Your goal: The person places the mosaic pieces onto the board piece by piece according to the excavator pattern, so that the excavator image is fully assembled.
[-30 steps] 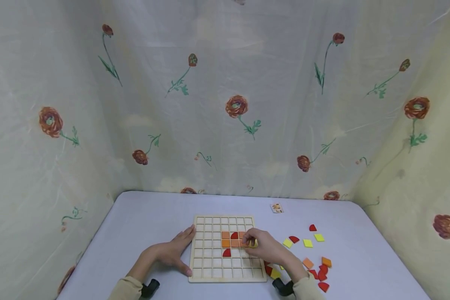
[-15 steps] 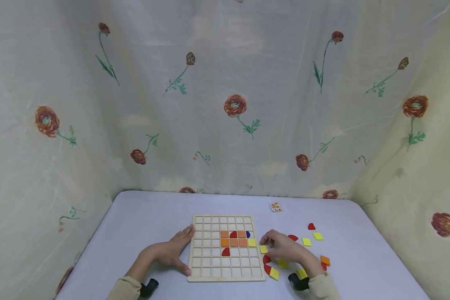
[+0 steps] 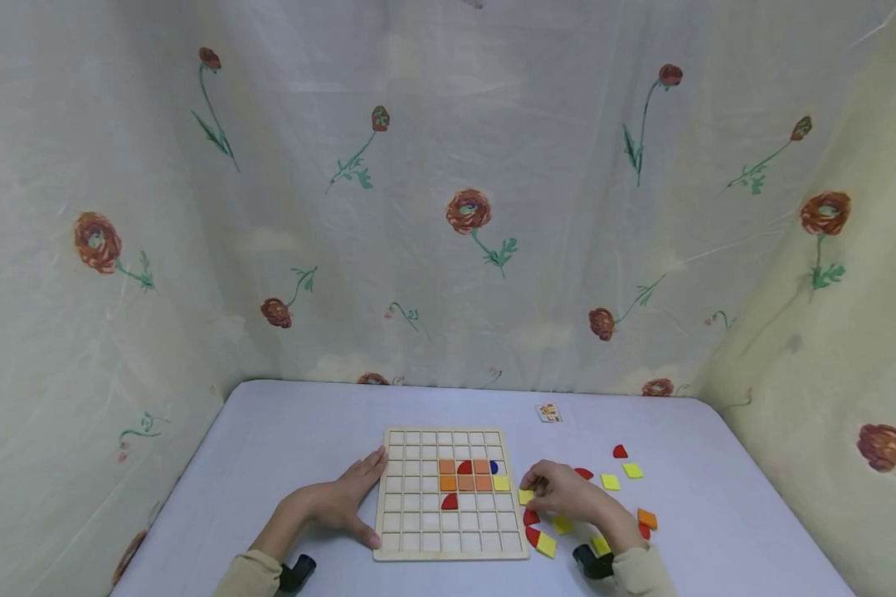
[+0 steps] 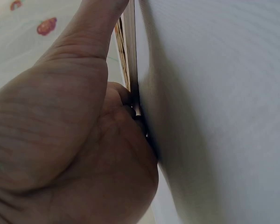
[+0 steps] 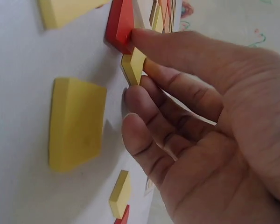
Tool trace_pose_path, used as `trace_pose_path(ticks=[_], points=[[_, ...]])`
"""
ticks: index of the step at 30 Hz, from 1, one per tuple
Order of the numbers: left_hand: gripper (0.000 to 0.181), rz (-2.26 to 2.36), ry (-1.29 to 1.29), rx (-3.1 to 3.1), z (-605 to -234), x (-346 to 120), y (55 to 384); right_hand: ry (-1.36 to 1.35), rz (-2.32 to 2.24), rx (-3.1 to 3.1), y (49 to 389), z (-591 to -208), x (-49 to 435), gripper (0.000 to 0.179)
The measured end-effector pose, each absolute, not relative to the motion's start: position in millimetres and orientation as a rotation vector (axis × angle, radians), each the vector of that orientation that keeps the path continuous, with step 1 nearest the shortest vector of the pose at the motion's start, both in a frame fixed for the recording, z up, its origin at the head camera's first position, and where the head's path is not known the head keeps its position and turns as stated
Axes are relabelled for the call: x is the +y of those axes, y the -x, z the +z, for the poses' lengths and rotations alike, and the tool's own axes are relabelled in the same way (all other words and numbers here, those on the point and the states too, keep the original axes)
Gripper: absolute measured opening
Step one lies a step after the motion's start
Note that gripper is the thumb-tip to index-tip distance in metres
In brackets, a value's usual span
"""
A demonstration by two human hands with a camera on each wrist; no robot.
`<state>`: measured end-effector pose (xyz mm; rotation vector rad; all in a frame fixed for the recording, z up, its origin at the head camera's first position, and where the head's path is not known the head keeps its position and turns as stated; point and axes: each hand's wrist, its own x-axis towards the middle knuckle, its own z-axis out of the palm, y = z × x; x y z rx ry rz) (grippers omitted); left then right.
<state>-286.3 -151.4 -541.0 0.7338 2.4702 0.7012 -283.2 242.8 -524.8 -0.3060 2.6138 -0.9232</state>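
In the head view, my left hand (image 3: 339,502) is spread along the left side of a wooden grid board (image 3: 411,543), thumb near the lower corner and fingers at the upper edge. The left wrist view shows that palm (image 4: 102,158) against the board's edge. My right hand (image 3: 567,489) is just right of the board. Its thumb and fingers close around the edges of a yellow square tile (image 5: 133,65) lying on the table. The thumb tip overlaps a red quarter-circle piece (image 5: 121,23) in the right wrist view. Another yellow tile (image 5: 77,123) lies beside the fingers.
Orange squares (image 3: 465,482), red pieces (image 3: 450,501), a yellow square (image 3: 501,482) and a blue half-round piece (image 3: 494,467) fill some board cells. Loose red, yellow and orange pieces (image 3: 646,519) lie on the right. A small picture card (image 3: 548,413) lies behind.
My right hand has moved right, off the board, to the yellow tile beside it. The blue half-round piece now shows in a cell where the hand was. My left hand stays put.
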Motion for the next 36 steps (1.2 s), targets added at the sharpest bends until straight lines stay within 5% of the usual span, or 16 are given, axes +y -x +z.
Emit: trace_pose_path(ticks=[25,36], points=[[0.133,0.693,-0.736,2.479,-540.6,-150.4,287.6,0.32,-0.889,2.698,283.8,-523.8,240.4,0.02],[0.133,0.703,-0.71,2.474,-542.4,-151.3,289.3,0.721,-0.894,2.653,276.4,-519.4,182.9,0.02]])
